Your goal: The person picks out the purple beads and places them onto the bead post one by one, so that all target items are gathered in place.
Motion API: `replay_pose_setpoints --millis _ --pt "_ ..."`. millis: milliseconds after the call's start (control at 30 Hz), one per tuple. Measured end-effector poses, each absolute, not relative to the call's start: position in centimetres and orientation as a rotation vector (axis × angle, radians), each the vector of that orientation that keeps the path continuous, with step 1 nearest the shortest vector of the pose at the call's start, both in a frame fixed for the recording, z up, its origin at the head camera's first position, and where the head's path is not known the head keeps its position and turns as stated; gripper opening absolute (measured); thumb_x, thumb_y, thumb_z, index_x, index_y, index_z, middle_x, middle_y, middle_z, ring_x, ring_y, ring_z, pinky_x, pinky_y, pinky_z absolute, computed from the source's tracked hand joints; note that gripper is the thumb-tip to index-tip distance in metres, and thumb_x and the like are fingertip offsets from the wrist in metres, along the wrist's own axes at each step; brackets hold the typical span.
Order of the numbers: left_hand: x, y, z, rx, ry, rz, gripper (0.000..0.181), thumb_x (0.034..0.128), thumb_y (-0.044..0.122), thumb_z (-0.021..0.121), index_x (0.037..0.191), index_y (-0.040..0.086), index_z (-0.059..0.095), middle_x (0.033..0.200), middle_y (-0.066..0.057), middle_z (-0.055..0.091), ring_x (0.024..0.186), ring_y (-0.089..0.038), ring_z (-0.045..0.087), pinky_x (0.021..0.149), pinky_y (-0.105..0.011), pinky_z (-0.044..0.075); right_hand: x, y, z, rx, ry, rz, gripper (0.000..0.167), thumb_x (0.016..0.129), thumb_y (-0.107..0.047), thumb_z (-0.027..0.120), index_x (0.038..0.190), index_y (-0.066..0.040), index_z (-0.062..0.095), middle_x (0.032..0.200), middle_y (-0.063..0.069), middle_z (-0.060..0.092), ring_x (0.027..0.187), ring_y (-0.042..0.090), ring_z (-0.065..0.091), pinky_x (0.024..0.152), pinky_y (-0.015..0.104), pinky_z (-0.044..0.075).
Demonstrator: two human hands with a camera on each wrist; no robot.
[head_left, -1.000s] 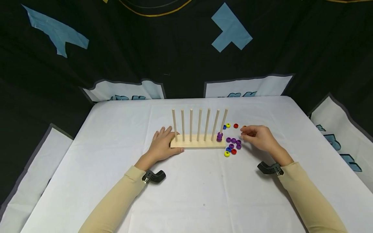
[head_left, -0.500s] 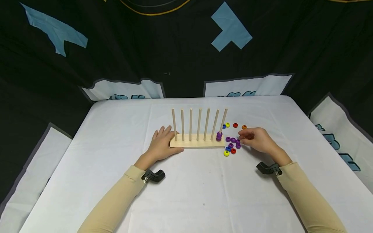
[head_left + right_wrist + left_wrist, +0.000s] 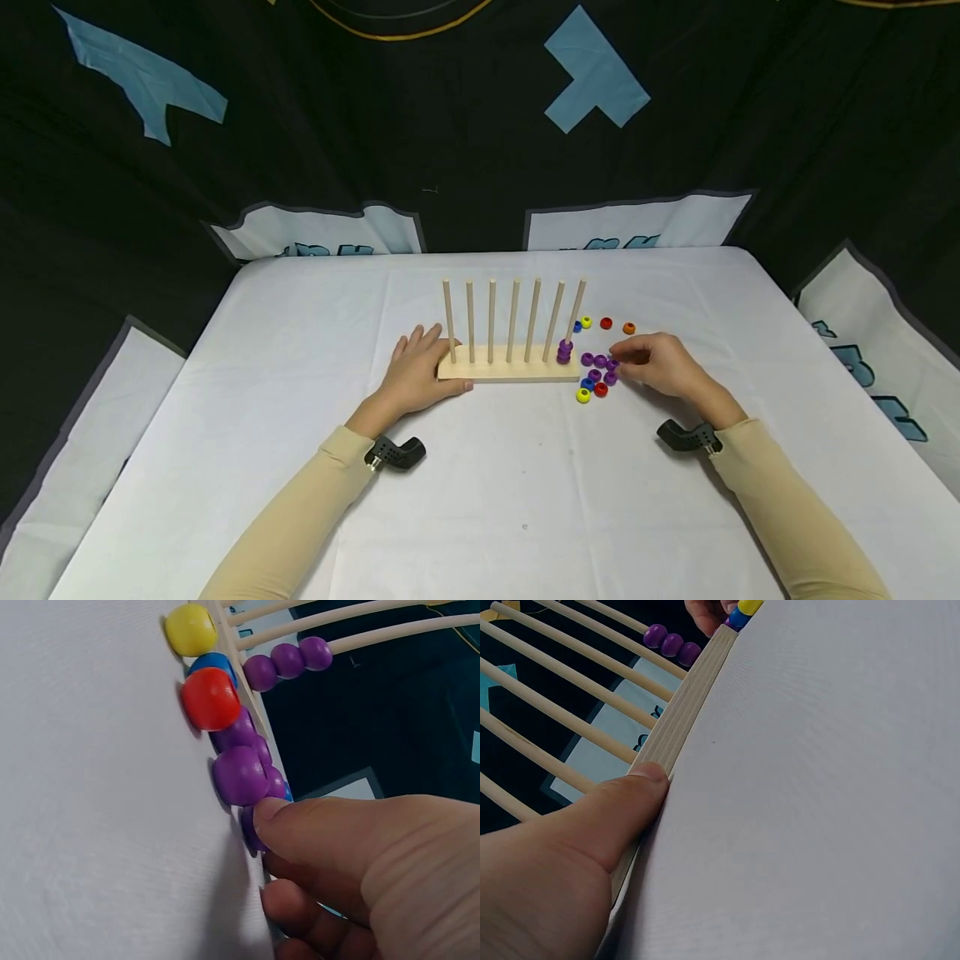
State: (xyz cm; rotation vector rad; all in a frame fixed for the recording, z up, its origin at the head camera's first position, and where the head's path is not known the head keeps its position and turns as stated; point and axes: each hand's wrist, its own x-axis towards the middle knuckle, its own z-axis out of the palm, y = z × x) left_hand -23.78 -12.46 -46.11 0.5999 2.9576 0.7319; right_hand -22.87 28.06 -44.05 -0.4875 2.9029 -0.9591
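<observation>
In the head view, a pale wooden peg rack with a row of upright pegs stands mid-table. My left hand holds its left end, the thumb along the front edge in the left wrist view. Purple beads are stacked on the rightmost peg. Right of the rack lies a loose cluster of purple beads. My right hand is at the cluster's right side, pinching a purple bead that is partly hidden behind the thumb. Another purple bead sits just beside the thumb tip.
At the cluster's near side lie a red bead, a blue bead and a yellow bead. Behind it are another yellow bead, a red bead and an orange bead. White cloth covers the table.
My right hand has moved a little left and nearer to me, reaching the purple beads, and the orange bead has come into full view. One purple bead has shifted slightly left. My left hand stays put.
</observation>
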Motion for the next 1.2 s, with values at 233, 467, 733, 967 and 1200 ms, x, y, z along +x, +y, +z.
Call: replay_pose_setpoints --millis 233,467,733,967,1200 --pt "-23.79 -12.55 -46.09 0.602 2.967 0.731 0.075 0.0849 0.053 0.075 0.143 0.010 0.057 0.164 -0.026 0.032 0.155 -0.051 0.017 0.124 -0.068 0.010 -22.98 27.78 -44.40 -0.533 2.938 -0.937 0.028 0.085 -0.003 0.077 0.112 0.002 0.075 0.105 0.017 0.076 0.083 0.017 0.061 0.071 0.019 0.051" --pt "-23.69 -12.60 -46.00 0.604 2.967 0.732 0.074 0.0850 0.053 0.075 0.143 0.010 0.057 0.163 -0.026 0.033 0.155 -0.052 0.017 0.124 -0.069 0.011 -22.89 27.53 -44.76 -0.595 2.961 -0.958 0.024 0.083 -0.001 0.079 0.107 0.000 0.077 0.101 0.015 0.075 0.079 0.014 0.058 0.068 0.019 0.050" --pt "-23.64 -12.58 -45.95 0.605 2.959 0.736 0.075 0.0852 0.053 0.075 0.143 0.009 0.057 0.164 -0.026 0.032 0.155 -0.052 0.017 0.124 -0.068 0.010 -22.78 27.62 -44.85 -0.533 2.973 -0.952 0.025 0.085 -0.004 0.078 0.109 0.000 0.076 0.101 0.015 0.075 0.081 0.016 0.059 0.070 0.020 0.050" --pt "-23.70 -12.49 -45.95 0.604 2.954 0.734 0.075 0.0854 0.053 0.075 0.143 0.010 0.057 0.164 -0.026 0.031 0.155 -0.051 0.016 0.124 -0.068 0.010 -22.74 27.78 -44.63 -0.451 2.980 -0.951 0.027 0.089 -0.008 0.076 0.115 -0.001 0.075 0.103 0.015 0.076 0.083 0.019 0.061 0.072 0.021 0.052" --pt "-23.65 -12.44 -45.81 0.597 2.949 0.735 0.075 0.0853 0.053 0.075 0.143 0.009 0.057 0.164 -0.026 0.031 0.155 -0.051 0.016 0.125 -0.068 0.010 -22.86 27.79 -44.64 -0.419 2.974 -0.968 0.027 0.090 -0.008 0.075 0.116 0.000 0.074 0.104 0.017 0.077 0.084 0.021 0.064 0.073 0.017 0.052"
